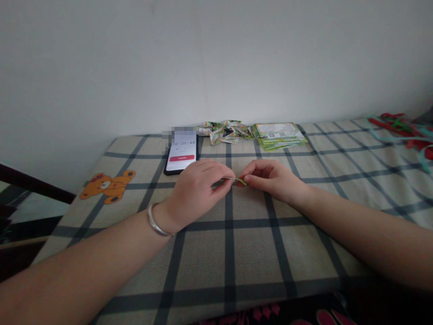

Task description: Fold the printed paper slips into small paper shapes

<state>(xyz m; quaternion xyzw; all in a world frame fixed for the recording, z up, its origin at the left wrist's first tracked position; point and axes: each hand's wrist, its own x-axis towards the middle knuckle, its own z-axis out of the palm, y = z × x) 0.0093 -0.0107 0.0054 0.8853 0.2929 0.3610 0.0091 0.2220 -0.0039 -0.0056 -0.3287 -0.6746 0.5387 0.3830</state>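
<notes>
My left hand [203, 192], with a silver bracelet [156, 221] at its wrist, pinches one end of a thin green-and-pale piece of paper [241, 181]. My right hand [269, 176] grips the other end between thumb and fingers. The paper is seen nearly edge-on just above the tablecloth, and the fingers hide much of it. Beyond the hands lies a small pile of folded paper pieces [225, 132] with similar green and white print. Touching its right side is a stack of flat green printed sheets [280, 135].
A phone [181, 151] showing a running timer lies behind my left hand. The checked tablecloth [209, 262] bears an orange bear picture [108, 186] at left. Red and teal straps or cords [402, 131] lie at far right. A pale wall [216, 58] stands behind the table.
</notes>
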